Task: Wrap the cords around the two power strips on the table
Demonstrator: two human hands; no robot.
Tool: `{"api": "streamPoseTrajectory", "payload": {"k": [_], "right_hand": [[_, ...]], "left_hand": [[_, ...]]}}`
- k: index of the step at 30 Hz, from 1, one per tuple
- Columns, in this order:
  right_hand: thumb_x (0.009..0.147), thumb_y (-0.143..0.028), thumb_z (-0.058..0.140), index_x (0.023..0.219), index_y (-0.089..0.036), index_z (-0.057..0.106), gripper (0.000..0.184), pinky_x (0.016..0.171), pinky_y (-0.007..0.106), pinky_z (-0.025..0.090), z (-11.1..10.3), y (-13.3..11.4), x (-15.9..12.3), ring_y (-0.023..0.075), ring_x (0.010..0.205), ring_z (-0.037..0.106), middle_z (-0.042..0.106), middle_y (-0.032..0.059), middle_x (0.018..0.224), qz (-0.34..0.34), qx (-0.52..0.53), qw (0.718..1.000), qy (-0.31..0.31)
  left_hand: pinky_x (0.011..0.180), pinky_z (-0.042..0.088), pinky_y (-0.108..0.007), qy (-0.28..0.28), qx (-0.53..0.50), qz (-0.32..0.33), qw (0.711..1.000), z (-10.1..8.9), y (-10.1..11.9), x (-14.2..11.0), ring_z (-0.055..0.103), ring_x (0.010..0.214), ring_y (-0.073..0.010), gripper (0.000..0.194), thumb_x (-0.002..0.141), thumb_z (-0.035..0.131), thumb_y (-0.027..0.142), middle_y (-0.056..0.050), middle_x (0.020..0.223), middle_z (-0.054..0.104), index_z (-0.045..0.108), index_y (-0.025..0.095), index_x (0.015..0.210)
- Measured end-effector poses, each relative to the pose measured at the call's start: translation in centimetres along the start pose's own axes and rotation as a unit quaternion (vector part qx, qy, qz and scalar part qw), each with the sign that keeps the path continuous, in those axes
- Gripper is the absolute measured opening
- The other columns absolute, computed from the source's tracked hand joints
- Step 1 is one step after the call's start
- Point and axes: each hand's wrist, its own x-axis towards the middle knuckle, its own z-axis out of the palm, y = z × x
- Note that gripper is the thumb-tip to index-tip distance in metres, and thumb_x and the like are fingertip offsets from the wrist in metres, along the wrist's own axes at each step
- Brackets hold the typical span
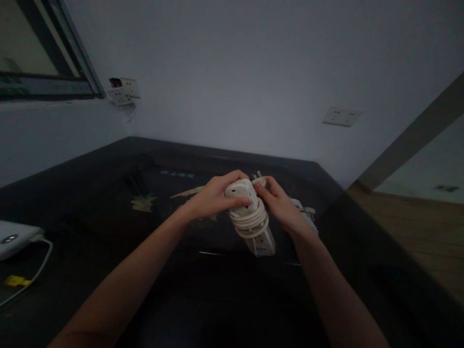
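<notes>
A white power strip (264,243) is held above the dark table, its cord (250,220) wound round its middle in several turns. My left hand (221,193) is closed on the upper end of the strip, thumb lying across the socket face. My right hand (277,200) pinches the white plug (259,181) at the cord's end, its metal prongs pointing up and away. Behind my right wrist lies a second white bundle (308,214) with cord round it, partly hidden by the arm.
The glossy black table (217,299) carries a printed plant pattern and lettering. A white device (18,237) with a cable and yellow tag (17,281) lies at left. Wall sockets (341,116) sit at right, others (125,92) by the window. Wooden floor (416,232) shows beyond the right edge.
</notes>
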Motion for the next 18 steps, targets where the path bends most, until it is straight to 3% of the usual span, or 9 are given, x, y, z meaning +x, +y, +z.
{"api": "streamPoseTrajectory", "payload": {"k": [7, 12, 18], "right_hand": [[0.078, -0.051, 0.061, 0.091, -0.021, 0.053, 0.033, 0.044, 0.019, 0.035, 0.2, -0.5, -0.1, 0.0087, 0.05, 0.05, 0.054, -0.0062, 0.064, 0.051, 0.122, 0.991, -0.029], [0.07, -0.052, 0.069, 0.077, -0.02, 0.058, 0.035, 0.047, 0.023, 0.043, 1.6, -0.6, 0.0, 0.0107, 0.052, 0.054, 0.062, -0.0016, 0.067, 0.101, 0.206, 0.973, -0.018], [0.068, -0.051, 0.071, 0.072, -0.019, 0.06, 0.034, 0.049, 0.025, 0.046, 2.0, -0.6, 0.2, 0.0124, 0.051, 0.056, 0.064, -0.0007, 0.063, 0.115, 0.239, 0.964, -0.004]], "left_hand": [[0.059, 0.043, -0.022, 0.017, -0.162, 0.01, 0.987, 0.0, -1.7, 0.0, 0.051, 0.067, -0.0118, 0.04, 0.066, 0.074, 0.044, 0.0, 0.082, 0.057, 0.057, 0.02, 0.093], [0.053, 0.042, -0.022, 0.058, -0.304, 0.004, 0.951, 1.6, -1.4, -0.2, 0.049, 0.06, -0.0115, 0.057, 0.057, 0.074, 0.062, 0.0, 0.074, 0.054, 0.054, 0.02, 0.089], [0.058, 0.045, -0.025, 0.055, -0.273, 0.049, 0.959, 1.6, -0.2, -0.8, 0.055, 0.067, -0.0146, 0.054, 0.059, 0.076, 0.059, -0.002, 0.079, 0.058, 0.056, 0.021, 0.092]]}}
